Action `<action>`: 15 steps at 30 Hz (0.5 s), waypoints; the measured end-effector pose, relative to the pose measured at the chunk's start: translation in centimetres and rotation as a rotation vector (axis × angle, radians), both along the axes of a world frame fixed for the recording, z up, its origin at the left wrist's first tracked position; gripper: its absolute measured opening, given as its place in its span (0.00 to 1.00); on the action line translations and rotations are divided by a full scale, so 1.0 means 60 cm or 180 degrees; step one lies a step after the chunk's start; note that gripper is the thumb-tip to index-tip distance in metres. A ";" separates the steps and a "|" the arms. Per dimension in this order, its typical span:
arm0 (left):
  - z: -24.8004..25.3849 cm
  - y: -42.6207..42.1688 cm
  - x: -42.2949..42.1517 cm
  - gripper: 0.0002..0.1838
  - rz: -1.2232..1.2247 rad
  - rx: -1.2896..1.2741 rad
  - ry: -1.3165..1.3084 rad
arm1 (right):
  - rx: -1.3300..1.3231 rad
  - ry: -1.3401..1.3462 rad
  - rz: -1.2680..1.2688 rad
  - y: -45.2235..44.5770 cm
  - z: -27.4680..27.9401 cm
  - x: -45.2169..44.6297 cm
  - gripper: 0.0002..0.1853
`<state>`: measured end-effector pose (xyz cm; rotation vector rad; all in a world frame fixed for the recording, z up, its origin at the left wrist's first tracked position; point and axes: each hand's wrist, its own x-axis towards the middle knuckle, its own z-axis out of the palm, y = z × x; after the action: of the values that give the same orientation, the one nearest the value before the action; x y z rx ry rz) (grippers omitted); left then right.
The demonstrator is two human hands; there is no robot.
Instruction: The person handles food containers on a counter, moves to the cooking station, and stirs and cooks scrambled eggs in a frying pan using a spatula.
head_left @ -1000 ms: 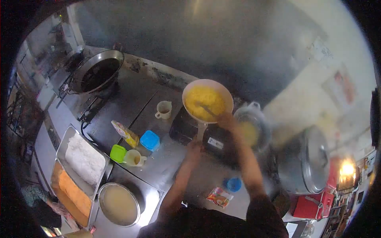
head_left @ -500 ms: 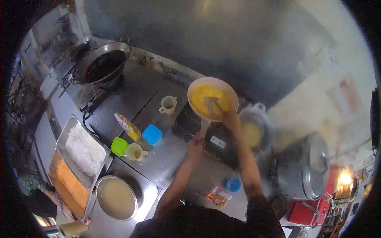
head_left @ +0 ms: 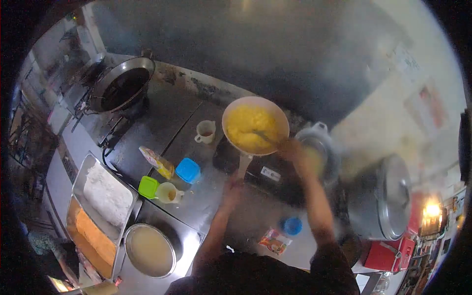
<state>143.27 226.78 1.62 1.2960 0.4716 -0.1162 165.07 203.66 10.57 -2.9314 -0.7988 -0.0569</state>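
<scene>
A pale frying pan (head_left: 280,114) with lumpy yellow food (head_left: 250,123), resembling scrambled egg, sits over a black stove (head_left: 285,189). My left hand (head_left: 233,191) is wrapped around its pale handle (head_left: 244,164). In my right hand (head_left: 294,150), at the pan's right rim, is a spatula (head_left: 264,134) whose blade dips into the food. The hand is slightly blurred, and the spatula's grip is hidden by it. To the right of the stove stands a steaming metal pot (head_left: 333,153) with something yellowish inside.
Measuring cups (head_left: 205,132), a blue-lidded container (head_left: 188,170), a green lid (head_left: 148,187) and a yellow packet (head_left: 157,162) lie left. Further left are a tray of powders (head_left: 129,209) and a batter bowl (head_left: 173,255). A large lidded pot (head_left: 368,201) stands right; another person's arm (head_left: 61,255) shows lower left.
The spatula has swung to a flatter angle across the pan, and the yellow food looks lumpier. Both the pan and my left hand sit slightly further left in view.
</scene>
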 end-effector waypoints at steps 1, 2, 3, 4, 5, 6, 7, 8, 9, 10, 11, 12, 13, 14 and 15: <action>-0.051 0.002 0.001 0.28 0.0008 -0.0207 -0.0106 | -0.0211 0.0379 -0.0214 -0.046 0.037 0.015 0.22; -0.147 0.000 0.008 0.28 0.0091 0.1458 -0.1105 | -0.0383 0.0659 -0.0447 -0.084 0.063 0.031 0.21; -0.165 0.000 0.012 0.28 0.0079 0.2265 -0.1614 | -0.0508 0.0835 -0.0631 -0.109 0.081 0.037 0.21; -0.181 -0.001 0.015 0.29 0.0215 0.3115 -0.2084 | -0.0560 0.0901 -0.0749 -0.118 0.087 0.037 0.20; -0.144 -0.001 0.018 0.29 -0.0054 0.1703 -0.1422 | -0.0526 0.0871 -0.0812 -0.115 0.080 0.033 0.20; -0.118 -0.001 0.013 0.29 -0.0204 0.0970 -0.1113 | -0.0404 0.0768 -0.0813 -0.095 0.059 0.023 0.19; -0.080 0.000 0.009 0.29 -0.0269 0.0278 -0.0746 | -0.0184 0.0599 -0.0768 -0.065 0.028 0.004 0.19; -0.055 0.001 0.000 0.28 -0.0230 0.0646 -0.0815 | 0.0014 0.0452 -0.0729 -0.035 -0.002 -0.004 0.19; -0.059 -0.004 -0.002 0.28 -0.0218 0.0837 -0.0847 | 0.0175 0.0361 -0.0701 -0.010 -0.031 0.001 0.18; -0.063 -0.009 -0.004 0.27 -0.0202 0.1030 -0.0876 | 0.0273 0.0339 -0.0710 0.009 -0.058 0.015 0.18; -0.100 -0.017 -0.002 0.27 -0.0417 0.1650 -0.0596 | 0.0324 0.0375 -0.0710 0.016 -0.073 0.037 0.18; -0.102 -0.008 0.014 0.26 -0.0487 0.1987 -0.0493 | 0.0234 0.0081 -0.0747 0.037 -0.061 0.051 0.19; -0.104 0.001 0.029 0.26 -0.0560 0.2322 -0.0385 | 0.0271 0.0029 -0.0716 0.041 -0.037 0.068 0.19; -0.088 0.010 0.031 0.25 -0.0522 0.2872 -0.1131 | 0.0267 0.0041 -0.0650 0.044 -0.004 0.066 0.19; -0.064 0.009 0.016 0.25 -0.0534 0.3116 -0.1467 | 0.0272 0.0085 -0.0555 0.050 0.004 0.064 0.19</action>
<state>144.23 227.31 -2.23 2.2468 -0.0144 0.3128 168.92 206.67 10.82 -2.9061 -0.5219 -0.0638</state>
